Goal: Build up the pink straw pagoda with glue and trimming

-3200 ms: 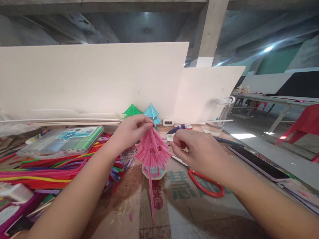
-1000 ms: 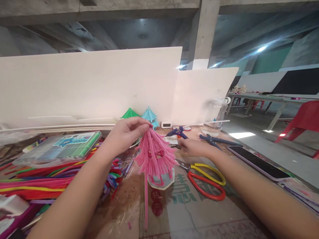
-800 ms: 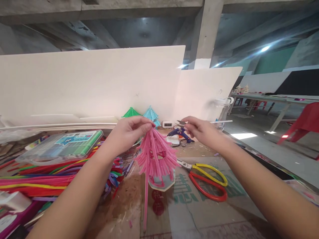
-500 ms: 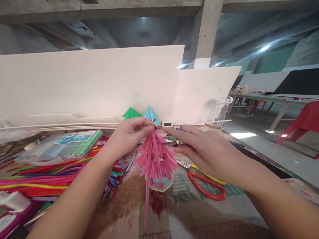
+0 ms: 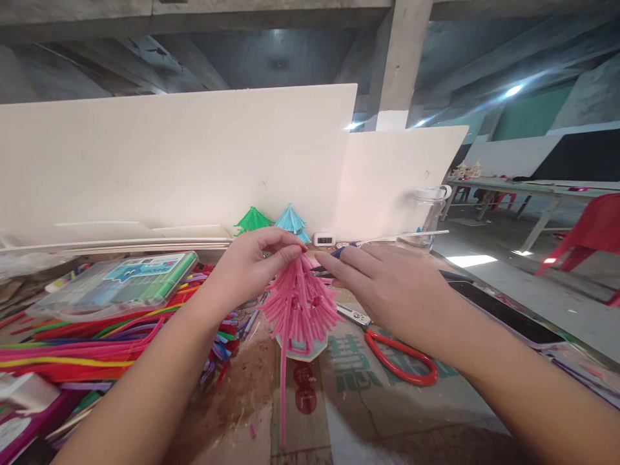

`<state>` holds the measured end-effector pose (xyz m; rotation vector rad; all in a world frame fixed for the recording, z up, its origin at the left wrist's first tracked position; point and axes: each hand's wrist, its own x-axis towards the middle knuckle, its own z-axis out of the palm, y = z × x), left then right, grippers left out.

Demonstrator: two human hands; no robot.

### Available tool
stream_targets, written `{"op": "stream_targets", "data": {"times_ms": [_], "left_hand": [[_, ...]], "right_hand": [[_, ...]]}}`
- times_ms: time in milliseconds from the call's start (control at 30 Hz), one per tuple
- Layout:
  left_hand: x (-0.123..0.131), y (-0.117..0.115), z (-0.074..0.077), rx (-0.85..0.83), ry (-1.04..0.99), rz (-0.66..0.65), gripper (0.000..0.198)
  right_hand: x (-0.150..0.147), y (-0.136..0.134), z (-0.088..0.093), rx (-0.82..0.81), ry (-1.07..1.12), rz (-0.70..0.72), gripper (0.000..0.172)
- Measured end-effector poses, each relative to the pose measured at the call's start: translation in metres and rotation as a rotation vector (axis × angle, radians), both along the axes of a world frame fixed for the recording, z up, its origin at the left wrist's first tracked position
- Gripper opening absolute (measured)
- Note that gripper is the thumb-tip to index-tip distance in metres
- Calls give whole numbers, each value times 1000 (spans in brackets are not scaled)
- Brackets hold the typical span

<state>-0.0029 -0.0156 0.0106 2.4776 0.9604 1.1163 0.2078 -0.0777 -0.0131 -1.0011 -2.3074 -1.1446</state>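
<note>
In the middle stands a cone-shaped pink pipe-cleaner model (image 5: 301,303), its stems fanning out in tiers like a small pagoda roof. One long pink stem (image 5: 283,400) hangs down toward me. My left hand (image 5: 264,258) is closed, thumb and fingers pinching the model's top. My right hand (image 5: 382,274) is closed round a blue-handled tool (image 5: 341,250) with a dark metal tip close to the model's upper right side. Fingers cover most of that tool, so its exact kind is unclear. Beneath the model is a pale, angular base (image 5: 307,352).
Red-handled scissors (image 5: 402,361) lie right of the model. To the left are coloured pipe cleaners (image 5: 87,349) and a clear marker case (image 5: 121,281). Behind stand green (image 5: 253,218) and blue (image 5: 290,221) cones, a small digital timer (image 5: 324,239) and a clear jar (image 5: 426,216). A phone (image 5: 508,316) lies right.
My right hand has turned and closed in, with the blue handle now showing above its fingers. The pink model has tilted slightly and shifted left at its lower edge. My left hand keeps its pinch.
</note>
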Motion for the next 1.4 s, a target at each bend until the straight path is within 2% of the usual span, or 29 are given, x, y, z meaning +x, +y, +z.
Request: {"op": "stream_targets", "data": {"times_ms": [600,933,1133,1400], "left_hand": [[5,-4,0,71,92,-3,23],[4,-1,0,35,72,-16,22],[1,1,0,-18,35,-13,21],[0,3,0,-37,-9,-97,20]], "right_hand": [[-3,3,-5,-76,-21,-16,23],[0,3,-4,-66,37,99,22],[2,3,-3,-97,54,70,25],[2,3,-2,-145,118,149,28]]}}
